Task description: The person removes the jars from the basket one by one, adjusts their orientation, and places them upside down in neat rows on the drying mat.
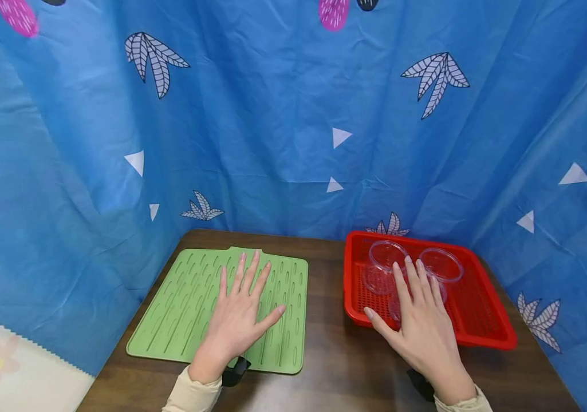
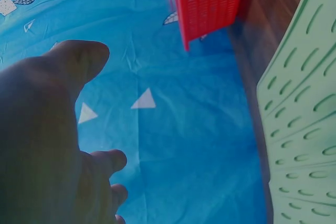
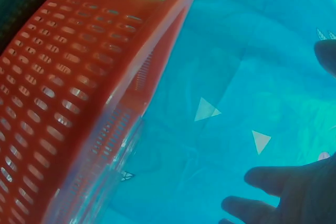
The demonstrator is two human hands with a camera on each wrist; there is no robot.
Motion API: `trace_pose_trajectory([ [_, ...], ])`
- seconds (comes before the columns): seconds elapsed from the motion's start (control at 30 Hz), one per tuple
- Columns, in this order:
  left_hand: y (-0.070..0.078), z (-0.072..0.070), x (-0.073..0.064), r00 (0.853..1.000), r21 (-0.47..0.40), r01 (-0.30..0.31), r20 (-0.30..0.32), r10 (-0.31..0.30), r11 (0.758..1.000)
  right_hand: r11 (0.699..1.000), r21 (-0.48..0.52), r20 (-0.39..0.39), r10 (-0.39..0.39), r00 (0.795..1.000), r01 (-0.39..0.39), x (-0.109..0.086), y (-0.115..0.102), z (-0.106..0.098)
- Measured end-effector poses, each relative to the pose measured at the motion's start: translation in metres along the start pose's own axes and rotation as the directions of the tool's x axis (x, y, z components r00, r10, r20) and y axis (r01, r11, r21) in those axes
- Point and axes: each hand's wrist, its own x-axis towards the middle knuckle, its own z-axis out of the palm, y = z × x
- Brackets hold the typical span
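My left hand point(image 1: 236, 317) is held over the green ridged mat point(image 1: 166, 320), palm down with its fingers spread. Over the near side of the red plastic basket point(image 1: 484, 309) is my right hand point(image 1: 422, 332), its fingers straight and its thumb out to the left. Both hands hold nothing. Several clear plastic cups stand in the basket, among them one at the back left point(image 1: 378, 280) and one with its round rim point(image 1: 462, 269) farther right. Fingers of the right hand partly hide the cups in the head view. The slotted basket wall point(image 3: 52, 93) fills the left of the right wrist view.
Mat and basket stand on a dark wooden table point(image 1: 326, 355), with a strip of bare wood between them. A blue patterned curtain point(image 1: 272, 126) hangs close behind and along both sides. At the lower left lies a white cloth point(image 1: 25, 375) with a flower print.
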Motion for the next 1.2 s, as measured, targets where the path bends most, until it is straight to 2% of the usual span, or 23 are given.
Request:
trace_pose_trajectory([
  [0.2,-0.001,0.002,0.0,1.0,-0.023,0.004,0.017,-0.003,1.0,1.0,0.004,-0.002,0.0,1.0,0.0,-0.001,0.001,-0.001],
  [0.53,-0.005,0.0,0.001,1.0,-0.033,0.008,0.007,-0.008,0.999,1.0,0.001,-0.026,0.013,1.0,-0.013,0.005,-0.002,-0.005],
  [0.7,-0.006,0.0,0.0,1.0,-0.074,0.017,0.013,-0.016,0.997,0.998,0.036,-0.076,0.051,0.996,-0.048,0.009,-0.002,-0.006],
  [0.8,-0.006,0.0,-0.001,1.0,-0.09,0.021,0.01,-0.02,0.996,0.993,0.083,-0.156,0.093,0.983,-0.08,0.012,-0.001,-0.007],
  [0.93,-0.007,0.0,-0.003,1.0,-0.106,0.028,0.01,-0.027,0.994,0.983,0.133,-0.248,0.153,0.956,-0.123,0.015,0.003,-0.007],
  [1.07,-0.008,0.0,-0.005,0.999,-0.106,0.032,0.013,-0.031,0.994,0.962,0.176,-0.262,0.252,0.932,-0.211,0.016,0.009,-0.009],
  [1.2,-0.008,-0.001,-0.006,0.999,-0.101,0.037,0.015,-0.035,0.994,0.921,0.219,-0.216,0.368,0.905,-0.322,0.017,0.018,-0.011],
])
